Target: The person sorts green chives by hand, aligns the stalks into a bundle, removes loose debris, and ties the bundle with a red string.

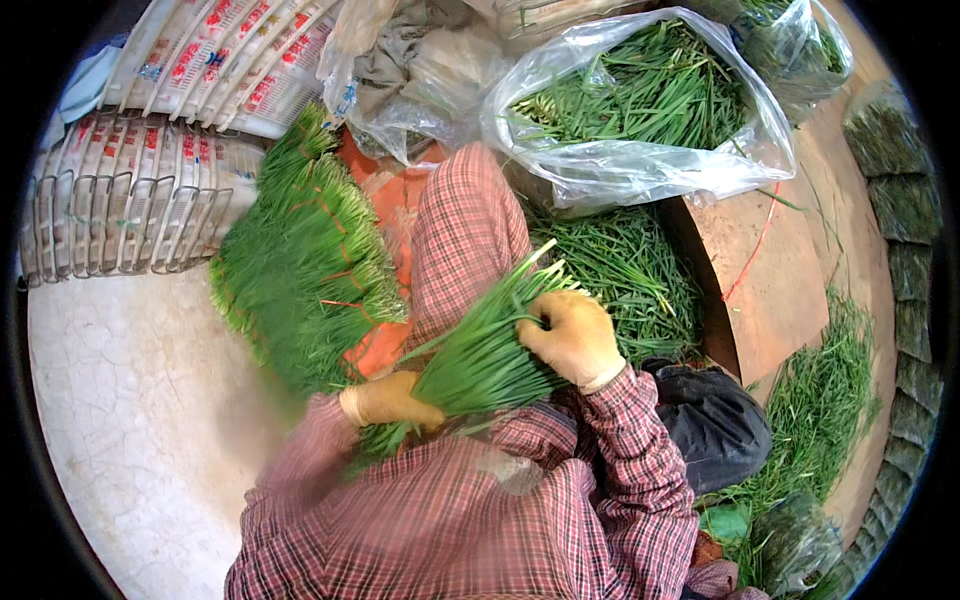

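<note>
A thick bunch of green chives [488, 362] lies slanted across my lap, its pale stem ends pointing up and to the right. My left hand [392, 400], in a tan glove, is closed round the bunch's lower leafy end. Over the upper right side of the bunch, my gloved right hand [572, 338] has its fingers curled in a pinch on some of the leaves. Beyond my right hand, a heap of loose chives [640, 285] spreads over the ground. To the left, several tied bunches [310, 260] lie in a row on an orange sheet [378, 345].
At the far side stands a clear plastic bag [660, 175] full of chives. Stacked white crates [140, 200] fill the far left. A cardboard piece [755, 270] leans at the right, near a black bag [715, 425] and scattered leaves [830, 400]. Packed bundles [905, 270] line the right edge.
</note>
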`<state>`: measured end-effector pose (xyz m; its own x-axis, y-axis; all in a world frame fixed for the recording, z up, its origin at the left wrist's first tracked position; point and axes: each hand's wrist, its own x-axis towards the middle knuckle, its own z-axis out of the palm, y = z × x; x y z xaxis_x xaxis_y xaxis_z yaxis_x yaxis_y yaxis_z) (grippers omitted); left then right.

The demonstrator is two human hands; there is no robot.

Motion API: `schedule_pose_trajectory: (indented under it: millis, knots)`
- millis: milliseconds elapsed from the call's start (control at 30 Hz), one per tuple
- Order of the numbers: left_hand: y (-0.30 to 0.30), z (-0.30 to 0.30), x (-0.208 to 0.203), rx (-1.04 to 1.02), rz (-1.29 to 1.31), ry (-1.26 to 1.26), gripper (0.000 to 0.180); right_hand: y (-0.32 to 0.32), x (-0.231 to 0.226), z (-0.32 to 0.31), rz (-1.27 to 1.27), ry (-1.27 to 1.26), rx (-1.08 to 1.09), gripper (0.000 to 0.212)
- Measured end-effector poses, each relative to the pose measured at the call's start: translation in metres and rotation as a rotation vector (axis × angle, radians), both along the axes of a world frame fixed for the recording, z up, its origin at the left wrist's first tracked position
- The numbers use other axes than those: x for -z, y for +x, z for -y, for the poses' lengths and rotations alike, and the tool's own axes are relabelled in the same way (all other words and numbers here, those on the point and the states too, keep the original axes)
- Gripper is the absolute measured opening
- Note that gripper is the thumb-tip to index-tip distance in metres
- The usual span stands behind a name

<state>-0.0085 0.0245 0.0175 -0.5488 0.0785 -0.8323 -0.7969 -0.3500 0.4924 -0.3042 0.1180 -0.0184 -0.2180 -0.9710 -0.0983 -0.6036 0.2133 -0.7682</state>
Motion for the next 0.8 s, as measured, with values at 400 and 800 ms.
schedule_pose_trajectory:
  millis: [400,800]
  knots:
    - [-0.061,0.052,-0.082,0.359,-0.200,-0.678,0.058,-0.117,0.070,-0.073,-0.195,0.150,0.719,0.031]
    - [0.032,-0.010,-0.029,0.405,-0.016,-1.438,0.093,-0.036,0.048,-0.067,0.609,0.570,-0.202,0.089]
